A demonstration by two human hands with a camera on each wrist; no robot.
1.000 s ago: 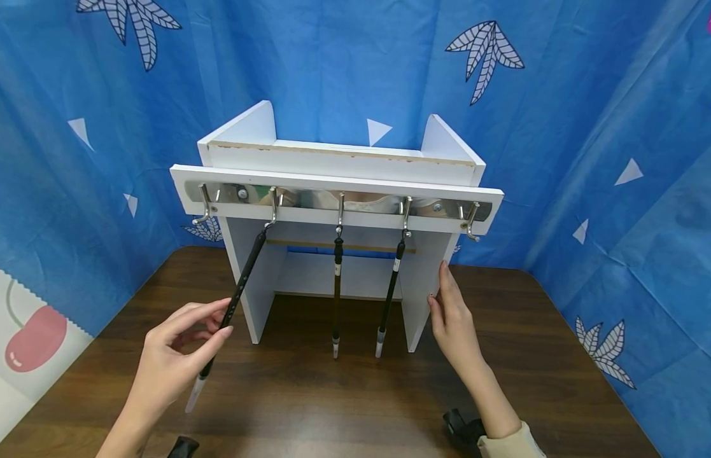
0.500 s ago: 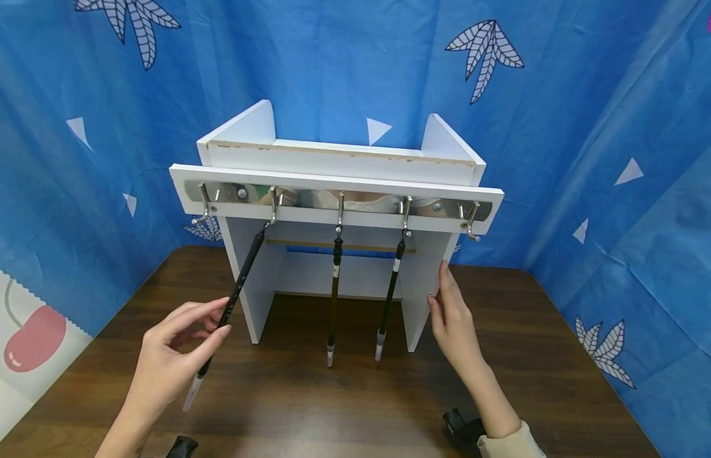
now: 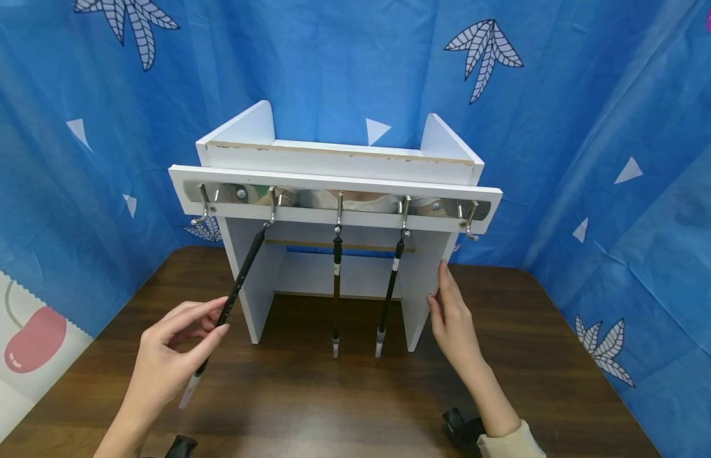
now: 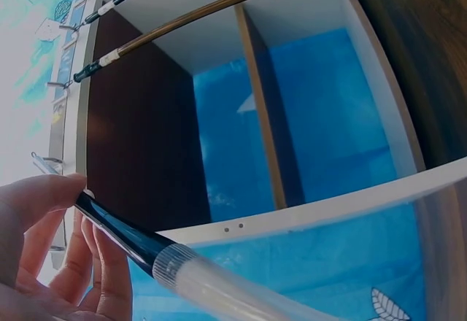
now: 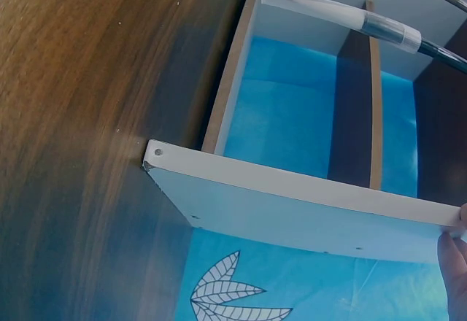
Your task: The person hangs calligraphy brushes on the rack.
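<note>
My left hand (image 3: pixel 170 356) pinches a black writing brush (image 3: pixel 240 277) between thumb and fingertips, partway down its handle. The brush leans down to the left, its top loop at the second hook (image 3: pixel 272 205) from the left; whether it bears on the hook is too small to tell. In the left wrist view its clear cap (image 4: pixel 219 288) points away from the hand. A brown-handled brush (image 3: pixel 337 292) and another black brush (image 3: pixel 392 286) hang from the middle hook and the one right of it. My right hand (image 3: pixel 455 321) touches the right side panel (image 3: pixel 424 280) of the white shelf with its fingers extended.
A white board (image 3: pixel 332 180) with a metal hook strip runs across the shelf's front. The outermost left hook (image 3: pixel 204 203) and right hook (image 3: pixel 471 219) carry nothing. The shelf stands on a dark wooden table (image 3: pixel 309 407), and a blue curtain (image 3: pixel 344 70) surrounds it.
My left hand and the lower end of its brush have shifted slightly left. The middle brush swung forward and came back. My right hand has stayed at the panel.
</note>
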